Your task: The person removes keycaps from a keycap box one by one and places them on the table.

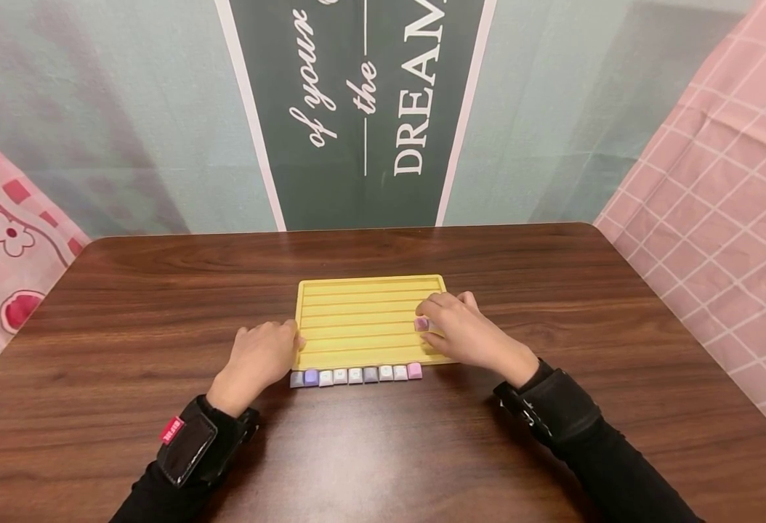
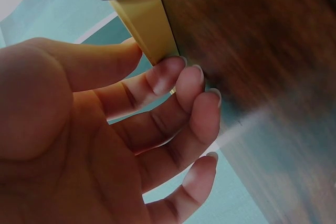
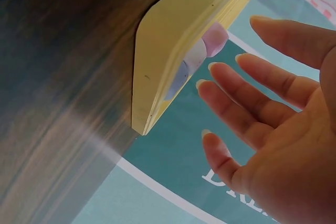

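Observation:
A yellow tray (image 1: 350, 311) with ridged rows lies on the table. At its left edge my left hand (image 1: 261, 356) holds the rim, thumb on the upper side and curled index finger against the outer wall in the left wrist view. Over the tray's right part hovers my right hand (image 1: 464, 333), fingers spread and slightly bent. Between its thumb and index finger shows a pinkish keycap (image 1: 421, 325) sitting in the tray. The right wrist view has this pink keycap (image 3: 215, 39), a white keycap (image 3: 196, 56) and a bluish keycap (image 3: 177, 80) in a row, apart from the fingertips.
Along the tray's near edge runs a line of several keycaps (image 1: 355, 375) in white, grey, purple and pink. The wooden table (image 1: 370, 443) extends around them. Behind it hangs a printed green cloth (image 1: 363, 196), with pink cloths at both sides.

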{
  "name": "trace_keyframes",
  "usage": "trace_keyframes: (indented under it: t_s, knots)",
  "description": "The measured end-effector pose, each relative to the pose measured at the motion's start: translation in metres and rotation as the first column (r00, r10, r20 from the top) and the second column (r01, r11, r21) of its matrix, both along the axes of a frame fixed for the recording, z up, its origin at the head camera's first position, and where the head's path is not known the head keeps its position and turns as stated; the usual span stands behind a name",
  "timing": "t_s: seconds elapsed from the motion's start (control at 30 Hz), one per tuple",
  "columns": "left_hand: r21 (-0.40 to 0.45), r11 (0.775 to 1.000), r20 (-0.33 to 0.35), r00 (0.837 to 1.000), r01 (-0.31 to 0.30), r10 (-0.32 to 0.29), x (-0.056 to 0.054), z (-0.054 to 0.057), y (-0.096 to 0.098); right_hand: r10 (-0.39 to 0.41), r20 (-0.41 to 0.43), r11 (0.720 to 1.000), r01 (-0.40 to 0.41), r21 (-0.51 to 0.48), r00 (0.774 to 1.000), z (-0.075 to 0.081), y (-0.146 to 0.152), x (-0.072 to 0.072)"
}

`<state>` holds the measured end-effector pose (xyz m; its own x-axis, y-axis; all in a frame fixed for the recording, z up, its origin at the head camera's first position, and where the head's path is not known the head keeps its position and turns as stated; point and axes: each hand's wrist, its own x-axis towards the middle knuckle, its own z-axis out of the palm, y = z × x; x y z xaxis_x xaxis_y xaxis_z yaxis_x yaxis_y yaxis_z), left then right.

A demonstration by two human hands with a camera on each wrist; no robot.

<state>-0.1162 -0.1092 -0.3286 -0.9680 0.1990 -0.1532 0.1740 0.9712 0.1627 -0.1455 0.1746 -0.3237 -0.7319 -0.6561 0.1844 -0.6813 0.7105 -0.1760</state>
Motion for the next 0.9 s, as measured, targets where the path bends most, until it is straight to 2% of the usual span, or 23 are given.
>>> trace_keyframes:
  t_s: [0.4, 0.9]
  knots:
    - [-0.005, 1.0, -0.002, 1.0, -0.002, 0.002, 0.0, 0.0, 0.0, -0.042, 0.087, 0.999, 0.041, 0.016, 0.995, 0.0, -0.001, -0.007]
    - [0.004, 1.0, -0.002, 1.0, -0.004, 0.004, -0.001, -0.002, 0.0, -0.051, 0.121, 0.999, 0.05, 0.016, 0.991, -0.005, 0.0, -0.011]
